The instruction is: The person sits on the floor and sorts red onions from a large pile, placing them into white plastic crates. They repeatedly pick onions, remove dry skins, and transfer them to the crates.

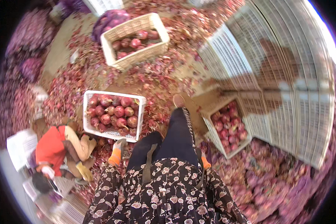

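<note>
My left hand [118, 152], in a grey and orange work glove, hangs just below the near edge of a white plastic crate [114, 94] filled with red onions [119, 111]. Whether its fingers touch the crate cannot be told. My right hand [205, 161], of which only an orange glove part shows, is at my right hip, mostly hidden by the sleeve and clothing. To its right stands another crate [214, 137] of red onions [225, 134]. What either hand holds does not show.
Farther ahead lies a cream crate [140, 57], partly filled with onions, beside a purple mesh sack [109, 21]. Stacked crates [277, 112] rise at right. A person in a red vest [51, 149] crouches at left. Onion skins [70, 92] litter the floor; onion sacks [274, 190] lie lower right.
</note>
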Demonstrator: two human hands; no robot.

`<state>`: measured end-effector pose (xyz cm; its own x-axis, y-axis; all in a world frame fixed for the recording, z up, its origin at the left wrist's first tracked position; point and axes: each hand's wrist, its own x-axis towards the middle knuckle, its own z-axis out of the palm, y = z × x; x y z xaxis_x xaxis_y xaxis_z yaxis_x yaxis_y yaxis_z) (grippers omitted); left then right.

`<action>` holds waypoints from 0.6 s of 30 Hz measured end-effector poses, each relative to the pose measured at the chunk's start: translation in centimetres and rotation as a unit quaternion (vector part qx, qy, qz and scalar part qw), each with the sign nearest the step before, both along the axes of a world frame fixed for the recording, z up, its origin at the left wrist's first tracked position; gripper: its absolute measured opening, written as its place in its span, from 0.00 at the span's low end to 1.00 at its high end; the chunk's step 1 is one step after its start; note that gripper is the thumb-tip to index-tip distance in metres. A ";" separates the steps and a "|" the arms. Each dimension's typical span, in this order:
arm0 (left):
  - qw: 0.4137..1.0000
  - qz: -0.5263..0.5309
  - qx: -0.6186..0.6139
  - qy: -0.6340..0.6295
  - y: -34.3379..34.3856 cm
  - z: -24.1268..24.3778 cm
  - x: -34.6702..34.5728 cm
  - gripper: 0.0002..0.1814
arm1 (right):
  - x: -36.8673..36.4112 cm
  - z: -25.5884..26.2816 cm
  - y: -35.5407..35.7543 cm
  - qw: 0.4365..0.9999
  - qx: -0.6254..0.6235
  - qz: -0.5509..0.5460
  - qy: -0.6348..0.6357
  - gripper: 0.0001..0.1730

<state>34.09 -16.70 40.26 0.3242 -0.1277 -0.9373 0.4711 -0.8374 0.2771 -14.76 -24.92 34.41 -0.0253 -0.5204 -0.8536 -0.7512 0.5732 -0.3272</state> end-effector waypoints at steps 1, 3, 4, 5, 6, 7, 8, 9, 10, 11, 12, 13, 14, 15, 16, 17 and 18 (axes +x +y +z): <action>0.995 0.061 0.005 0.079 -0.6 0.0 1.0 0.12 | -0.6 -0.3 -1.8 1.000 -0.001 0.008 -0.004 0.13; 0.993 0.102 -0.062 -0.015 -2.7 -0.1 -0.6 0.19 | -2.5 -0.5 -5.0 1.000 -0.006 0.003 -0.019 0.12; 0.980 0.162 -0.110 -0.015 -4.2 1.8 -1.8 0.20 | -3.2 -1.1 -7.1 1.000 -0.011 0.006 -0.023 0.12; 0.969 0.220 -0.111 -0.014 -5.3 2.3 -2.5 0.16 | -3.7 -1.7 -9.8 0.999 -0.016 0.010 -0.039 0.11; 0.952 0.240 -0.186 0.029 -3.9 0.6 -2.5 0.13 | -4.0 -2.1 -12.2 0.998 -0.014 0.016 -0.058 0.11; 0.929 0.254 -0.258 0.072 -1.6 -1.4 -2.9 0.11 | -4.3 -2.5 -15.0 0.997 -0.008 0.017 -0.079 0.11; 0.932 0.333 -0.143 0.006 -1.4 -1.4 -5.3 0.08 | -4.0 -3.5 -17.6 0.995 0.003 0.035 -0.098 0.10; 0.939 0.317 -0.105 0.079 0.1 -3.2 -6.2 0.10 | -4.2 -4.3 -20.6 0.984 0.044 -0.008 -0.174 0.10; 0.942 0.290 -0.068 0.154 1.2 -5.4 -7.0 0.13 | -5.0 -5.3 -23.7 0.957 0.105 -0.074 -0.260 0.10; 0.954 0.273 -0.072 0.105 -1.8 -2.3 -10.5 0.12 | -6.4 -6.3 -26.9 0.908 0.177 -0.151 -0.348 0.09; 0.978 0.202 -0.039 0.041 -3.0 -1.3 -12.6 0.12 | -7.5 -7.5 -29.8 0.848 0.244 -0.223 -0.415 0.07; 0.992 0.126 -0.004 -0.022 -3.8 -0.6 -14.0 0.11 | -8.1 -8.9 -32.2 0.927 0.106 -0.145 -0.330 0.03; 0.990 0.117 -0.017 -0.079 -2.5 -2.4 -15.7 0.12 | -8.7 -10.0 -34.4 0.978 -0.017 -0.064 -0.197 0.01; 0.983 0.118 -0.022 -0.139 -0.2 -3.8 -17.8 0.14 | -8.5 -11.1 -36.2 0.976 -0.068 -0.015 -0.207 0.01; 0.973 0.068 -0.051 -0.214 2.4 -5.9 -19.2 0.13 | -6.4 -9.4 -37.2 0.989 -0.015 0.025 -0.145 0.06; 0.956 0.013 -0.079 -0.283 4.4 -7.0 -20.5 0.12 | -3.1 -5.5 -38.4 0.994 0.034 0.064 -0.077 0.13; 0.968 0.059 -0.068 -0.236 4.0 -5.9 -20.8 0.12 | 1.1 0.0 -36.6 0.987 -0.020 0.063 -0.150 0.14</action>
